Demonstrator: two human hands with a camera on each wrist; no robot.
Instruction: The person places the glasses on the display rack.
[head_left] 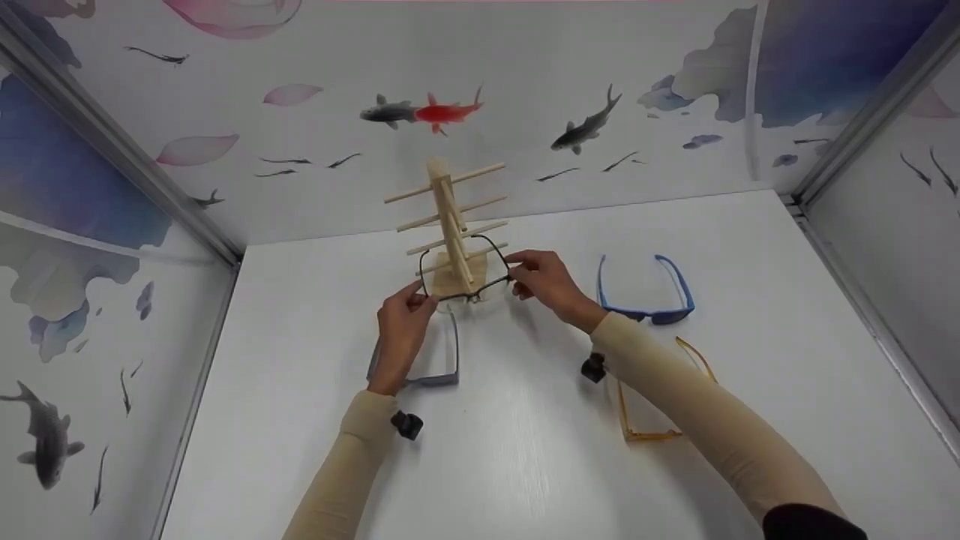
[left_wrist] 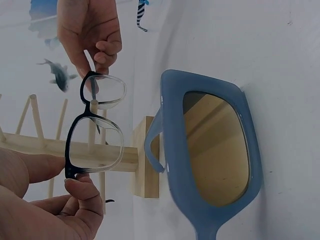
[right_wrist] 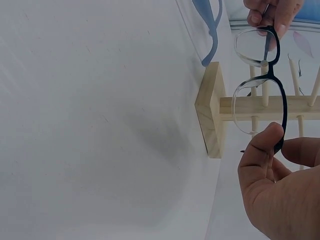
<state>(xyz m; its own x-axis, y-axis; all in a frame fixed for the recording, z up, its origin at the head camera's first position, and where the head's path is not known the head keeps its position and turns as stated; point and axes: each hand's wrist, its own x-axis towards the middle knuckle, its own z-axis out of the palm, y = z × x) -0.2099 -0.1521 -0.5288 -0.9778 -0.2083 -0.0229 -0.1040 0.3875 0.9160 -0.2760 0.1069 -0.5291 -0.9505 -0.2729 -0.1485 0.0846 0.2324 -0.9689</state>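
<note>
While the left hand [head_left: 405, 322] and the right hand [head_left: 549, 281] each pinch 1 end of the black-browed, clear-rimmed eyeglasses [left_wrist: 86, 114], their bridge at a low front peg [left_wrist: 94, 106] of the pale wooden stand [head_left: 450, 221], the frame seems best kept level and eased down until the peg bears it. Near to far, the white table [head_left: 510, 465] holds 1 pair of yellow-framed glasses [head_left: 652, 435], 1 of grey-blue sunglasses [head_left: 439, 380], 1 of bright blue sunglasses [head_left: 667, 316] and 1 stand.
</note>
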